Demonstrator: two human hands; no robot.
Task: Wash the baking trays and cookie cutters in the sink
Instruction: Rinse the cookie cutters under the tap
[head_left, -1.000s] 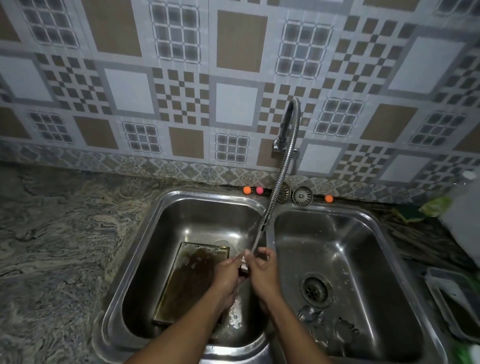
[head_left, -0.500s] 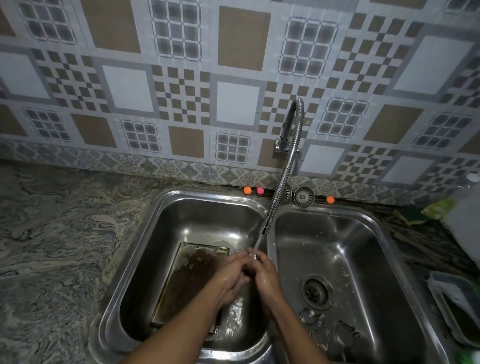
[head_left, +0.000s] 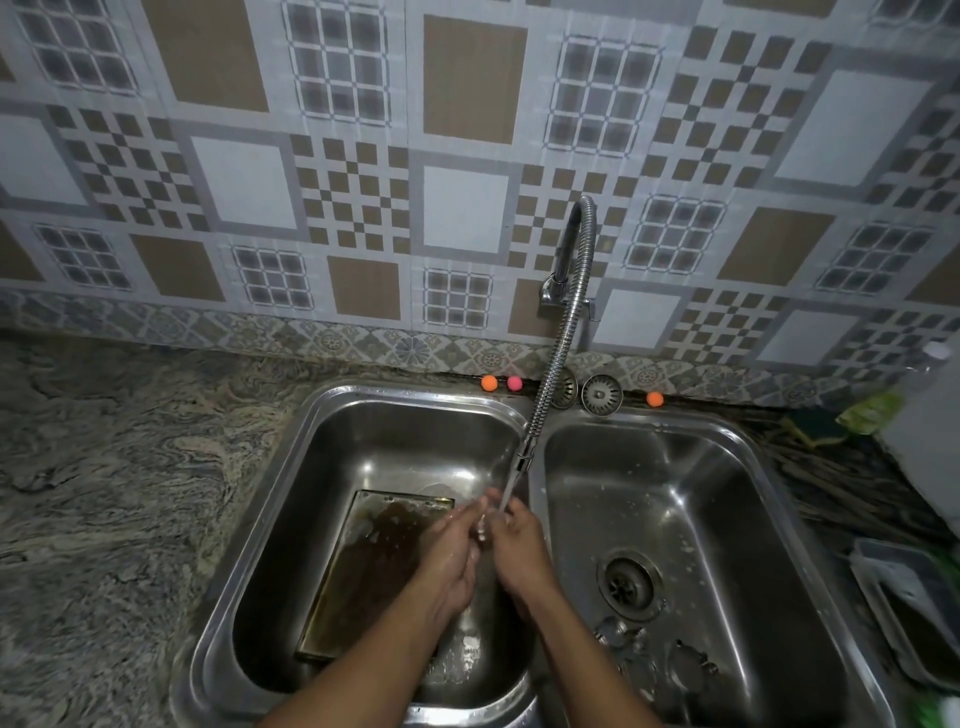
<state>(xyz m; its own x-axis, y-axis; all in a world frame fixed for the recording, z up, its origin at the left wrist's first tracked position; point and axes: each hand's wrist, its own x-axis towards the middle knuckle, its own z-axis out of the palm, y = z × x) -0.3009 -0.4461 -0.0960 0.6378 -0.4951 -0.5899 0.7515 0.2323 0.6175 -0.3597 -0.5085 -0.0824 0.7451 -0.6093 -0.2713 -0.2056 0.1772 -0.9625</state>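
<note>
Both hands meet under the water stream (head_left: 506, 491) that runs from the flexible metal faucet (head_left: 558, 358) over the left basin (head_left: 291, 545) of the double steel sink. The left hand (head_left: 452, 558) and right hand (head_left: 519, 553) touch at the fingertips, fingers curled toward each other; whether their grip pinches anything small between them I cannot tell. A soiled baking tray (head_left: 363, 566) lies flat on the left basin's floor, just left of the hands. Metal cookie cutters (head_left: 654, 649) lie in the near part of the right basin (head_left: 737, 519), beside the drain (head_left: 629, 583). Another tray (head_left: 906, 608) sits on the desk (head_left: 104, 493) at the far right.
</note>
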